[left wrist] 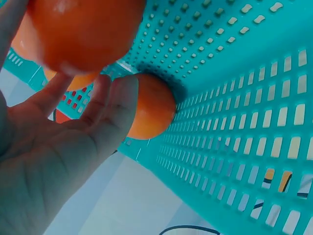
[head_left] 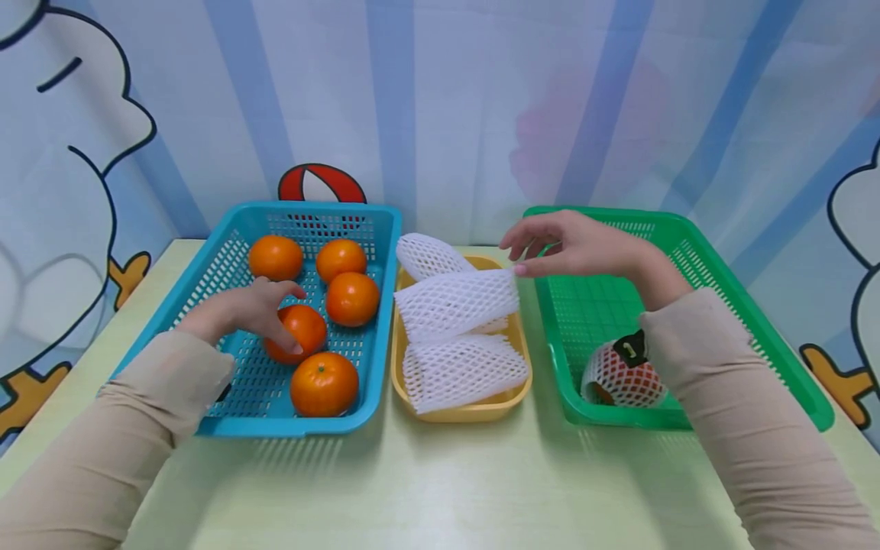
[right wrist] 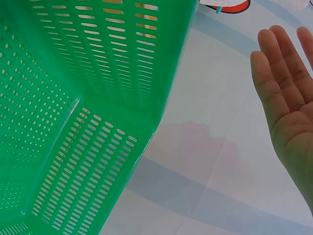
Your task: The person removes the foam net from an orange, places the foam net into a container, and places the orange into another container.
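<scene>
My left hand (head_left: 264,309) is over an orange (head_left: 307,330) in the blue basket (head_left: 381,336), thumb and fingers spread beside it. Whether the fingertips touch the fruit is hard to tell. In the left wrist view, one orange (left wrist: 88,34) looms close above the fingers and another orange (left wrist: 152,107) lies beyond them. My right hand (head_left: 574,244) hovers over the left rim of the green basket (head_left: 715,260), its fingers loosely bent and holding nothing. Its thumb tip comes close to the end of a white foam net sleeve (head_left: 457,304).
Several other oranges (head_left: 325,384) lie in the blue basket. Between the baskets, a yellow tray (head_left: 519,382) holds more foam net sleeves (head_left: 467,370). One netted orange with a black label (head_left: 622,374) lies in the green basket. A patterned curtain (head_left: 454,114) hangs behind the table (head_left: 440,481).
</scene>
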### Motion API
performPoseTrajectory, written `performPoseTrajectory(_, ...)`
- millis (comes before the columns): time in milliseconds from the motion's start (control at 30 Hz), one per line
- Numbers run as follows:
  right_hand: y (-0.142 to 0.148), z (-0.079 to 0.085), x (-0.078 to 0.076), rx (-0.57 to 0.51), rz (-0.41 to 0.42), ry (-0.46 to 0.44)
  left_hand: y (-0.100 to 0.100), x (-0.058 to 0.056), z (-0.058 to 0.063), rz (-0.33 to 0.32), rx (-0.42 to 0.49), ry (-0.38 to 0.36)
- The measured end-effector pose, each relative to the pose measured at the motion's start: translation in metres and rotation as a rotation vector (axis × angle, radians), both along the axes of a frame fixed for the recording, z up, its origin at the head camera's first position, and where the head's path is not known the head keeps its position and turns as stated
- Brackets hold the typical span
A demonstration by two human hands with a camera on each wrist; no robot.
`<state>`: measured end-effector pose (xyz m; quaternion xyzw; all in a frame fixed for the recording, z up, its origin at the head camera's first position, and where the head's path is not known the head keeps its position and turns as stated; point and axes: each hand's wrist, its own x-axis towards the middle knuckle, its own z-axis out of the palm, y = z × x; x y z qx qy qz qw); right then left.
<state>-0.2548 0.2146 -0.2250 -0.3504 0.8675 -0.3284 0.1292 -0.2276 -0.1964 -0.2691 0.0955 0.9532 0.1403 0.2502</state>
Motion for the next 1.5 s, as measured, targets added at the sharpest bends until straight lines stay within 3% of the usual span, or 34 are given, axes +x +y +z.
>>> performPoseTrajectory(200,0.002,0.000,0.000,0.010,-0.001,-0.002,-0.013,0.003,0.012,0.000,0.084,-0.025)
performPoseTrajectory(367,0.007,-0.001,0.001,0.019,0.002,0.002,-0.027,0.006,0.029,0.046,0.129,-0.016)
performPoseTrajectory(667,0.021,-0.001,0.002,0.046,-0.007,0.005,-0.067,0.018,0.047,0.061,0.056,0.057)
performPoseTrajectory(867,0.031,0.001,0.005,0.073,-0.012,0.010,-0.095,0.027,0.044,0.134,0.044,0.067)
performPoseTrajectory(1033,0.039,0.002,0.008,0.107,-0.018,0.014,-0.112,0.031,0.038,0.181,0.054,0.017)
performPoseTrajectory(1500,0.066,-0.006,0.015,0.175,-0.005,-0.070,-0.129,0.036,0.020,0.234,0.118,-0.149)
